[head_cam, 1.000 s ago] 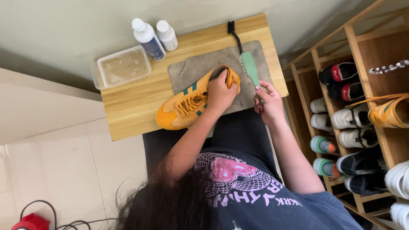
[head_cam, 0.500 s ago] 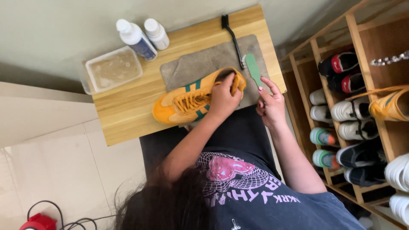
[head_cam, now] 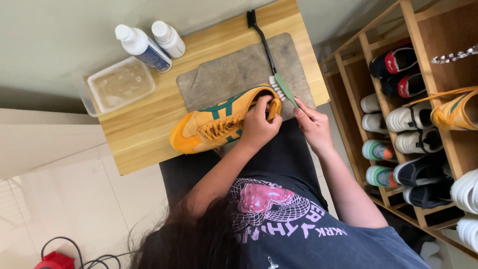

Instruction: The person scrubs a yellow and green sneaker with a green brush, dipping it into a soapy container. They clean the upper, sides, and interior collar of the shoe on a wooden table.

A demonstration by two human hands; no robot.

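— What does the head view show of your left hand?

— My left hand [head_cam: 259,127] has its grip closed on the heel end of the orange suede sneaker with green stripes [head_cam: 219,119], fingers curled over the collar. The sneaker lies on its side at the near edge of the pale wooden surface [head_cam: 144,134], its heel on the grey mesh cloth mat [head_cam: 234,74] and its toe pointing toward the left edge.

— And your right hand?

— My right hand [head_cam: 311,124] has its grip closed around the handle of the green-handled brush with white bristles [head_cam: 283,87]. The bristles touch the sneaker's heel, near the right edge of the surface.

— What else is there?

— A slim black brush [head_cam: 259,30] lies from the far edge onto the mat. Two white plastic bottles [head_cam: 149,42] stand at the far left corner, just beside a clear plastic tub of cloudy liquid [head_cam: 119,84]. A wooden shoe rack [head_cam: 423,124] full of shoes stands to the right.
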